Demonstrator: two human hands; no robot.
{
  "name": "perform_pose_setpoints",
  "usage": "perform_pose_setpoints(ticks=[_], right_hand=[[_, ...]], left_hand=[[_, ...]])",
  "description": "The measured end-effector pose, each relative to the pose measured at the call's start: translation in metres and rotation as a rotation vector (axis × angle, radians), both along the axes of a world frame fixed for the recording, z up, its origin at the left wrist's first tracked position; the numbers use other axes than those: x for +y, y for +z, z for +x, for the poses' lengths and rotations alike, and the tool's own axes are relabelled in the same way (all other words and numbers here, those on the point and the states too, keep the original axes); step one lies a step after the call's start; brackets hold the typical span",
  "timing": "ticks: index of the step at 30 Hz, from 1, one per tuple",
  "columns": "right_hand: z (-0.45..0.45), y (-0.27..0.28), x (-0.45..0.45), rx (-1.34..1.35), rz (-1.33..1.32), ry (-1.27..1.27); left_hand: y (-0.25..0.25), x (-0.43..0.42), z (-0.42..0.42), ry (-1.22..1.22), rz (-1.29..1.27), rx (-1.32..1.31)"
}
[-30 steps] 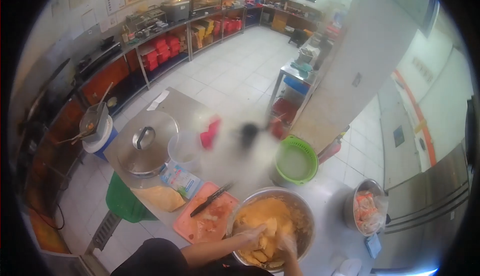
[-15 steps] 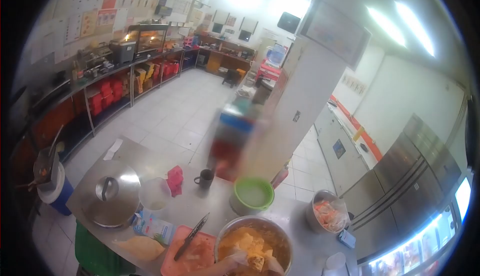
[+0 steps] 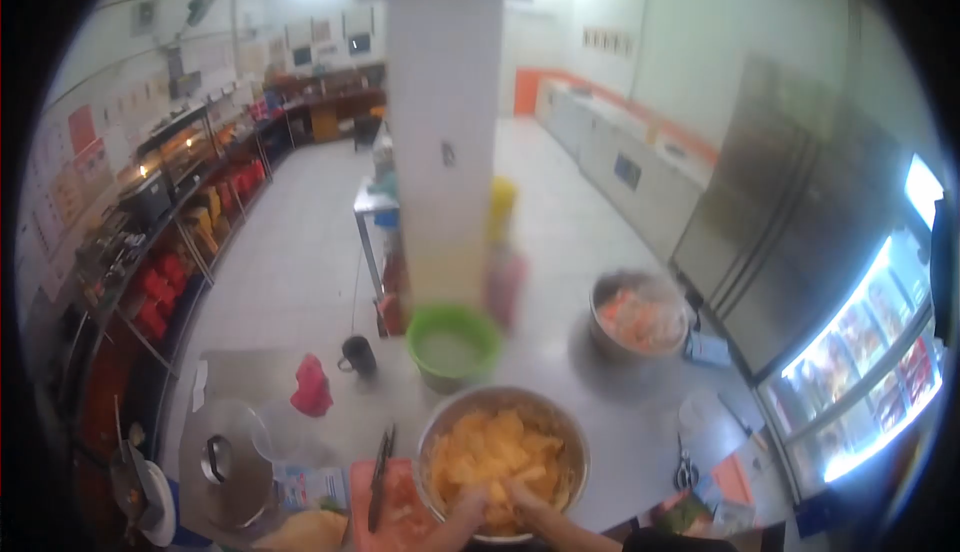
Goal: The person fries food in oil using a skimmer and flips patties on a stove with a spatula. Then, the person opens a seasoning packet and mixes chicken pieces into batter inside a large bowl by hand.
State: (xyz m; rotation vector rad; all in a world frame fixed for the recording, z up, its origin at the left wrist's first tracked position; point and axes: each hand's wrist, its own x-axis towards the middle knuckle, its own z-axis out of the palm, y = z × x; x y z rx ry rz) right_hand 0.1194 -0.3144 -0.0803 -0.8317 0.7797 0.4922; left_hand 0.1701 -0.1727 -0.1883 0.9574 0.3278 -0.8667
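A large metal bowl (image 3: 428,497) is full of orange-yellow coated food pieces (image 3: 495,452); their exact kind is unclear. My left hand (image 3: 470,504) reaches into the near side of the bowl, touching the pieces. Close beside it, my right hand (image 3: 525,497) is also down in the food. The fingers of both hands are blurred and partly hidden among the pieces. Left of the bowl lies a pink cutting board (image 3: 400,512) with a dark-bladed knife (image 3: 378,482) across it. Behind the bowl stands a green basin (image 3: 453,347).
At the right stand a metal pot (image 3: 600,330) of reddish pieces and plastic, scissors (image 3: 686,467) and another knife (image 3: 740,417). At the left are a round metal lid (image 3: 235,487), a pink cloth (image 3: 311,387) and a dark mug (image 3: 357,355). A pillar (image 3: 440,212) rises beyond the table.
The view has swung to the right, bringing the scissors and second knife into sight. My hands stay in the bowl, now both reaching in from its near side.
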Motion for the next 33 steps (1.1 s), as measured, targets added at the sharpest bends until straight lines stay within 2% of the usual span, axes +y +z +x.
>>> perform_pose_setpoints(ticks=[2, 3, 5, 6, 7, 8, 9, 10, 12, 14, 16, 17, 19, 22, 24, 25, 27, 28, 29, 31, 32, 33], right_hand=[[0.007, -0.022, -0.009, -0.12, -0.106, -0.007], [0.009, -0.012, -0.017, -0.171, -0.184, 0.073], [0.025, 0.029, -0.051, -0.278, -0.494, 0.465], [0.032, 0.053, -0.067, -0.341, -0.721, 0.758], [0.04, 0.069, -0.079, -0.372, -0.883, 0.9], [0.047, 0.078, -0.089, -0.358, -1.015, 0.904], [0.049, 0.083, -0.09, -0.418, -1.194, 0.429], [0.061, 0.078, -0.095, -0.427, -1.186, 0.449], [0.097, 0.069, -0.105, 0.055, -1.066, 0.389], [0.115, 0.043, -0.096, 0.01, -1.14, 0.455], [0.134, 0.018, -0.084, -0.077, -1.213, 0.586], [0.143, 0.009, -0.081, -0.121, -1.234, 0.661], [0.16, -0.002, -0.078, -0.22, -1.226, 0.817], [0.172, 0.003, -0.079, -0.346, -1.127, 0.964], [0.173, 0.011, -0.086, -0.403, -1.04, 0.962], [0.17, 0.043, -0.09, -0.409, -0.986, 0.935], [0.161, 0.142, -0.104, -0.315, -0.857, 0.934], [0.158, 0.132, -0.113, -0.225, -0.75, 1.054], [0.154, 0.121, -0.122, -0.137, -0.646, 1.179], [0.124, 0.091, -0.125, -0.552, -1.122, 1.067], [0.126, 0.086, -0.121, -0.546, -1.128, 1.064], [0.13, 0.084, -0.114, -0.396, -1.235, 0.95]], left_hand=[[-0.012, 0.006, -0.011, 0.108, -0.025, -0.121], [-0.012, 0.011, -0.023, 0.162, -0.012, -0.164], [0.089, -0.009, -0.02, 0.406, 0.241, -0.028], [0.078, 0.0, -0.011, 0.372, 0.361, -0.087], [0.069, 0.01, -0.002, 0.336, 0.487, -0.141], [0.058, 0.019, 0.007, 0.3, 0.615, -0.187], [0.051, 0.005, 0.027, 0.277, 1.088, -0.141], [0.058, -0.006, 0.038, 0.293, 1.094, -0.127], [0.097, -0.026, 0.057, 0.09, 1.231, -0.213], [0.127, -0.048, 0.076, -0.009, 1.301, -0.257], [0.118, -0.061, 0.093, -0.05, 1.343, -0.26], [0.09, -0.066, 0.108, 0.017, 1.408, -0.217], [0.069, -0.06, 0.113, 0.074, 1.476, -0.165], [0.065, -0.062, 0.109, 0.191, 0.939, -0.273], [0.065, -0.068, 0.115, 0.252, 0.562, -0.342], [0.059, -0.06, 0.116, 0.245, 0.55, -0.352], [0.038, -0.027, 0.102, 0.439, -0.139, 0.077], [0.032, -0.021, 0.093, 0.44, -0.143, 0.083], [0.027, -0.017, 0.082, 0.427, -0.041, 0.028], [0.057, -0.018, 0.06, 0.416, 0.057, -0.012], [0.112, -0.026, 0.053, 0.385, 0.262, -0.051], [0.168, -0.033, 0.046, 0.342, 0.47, -0.07]])
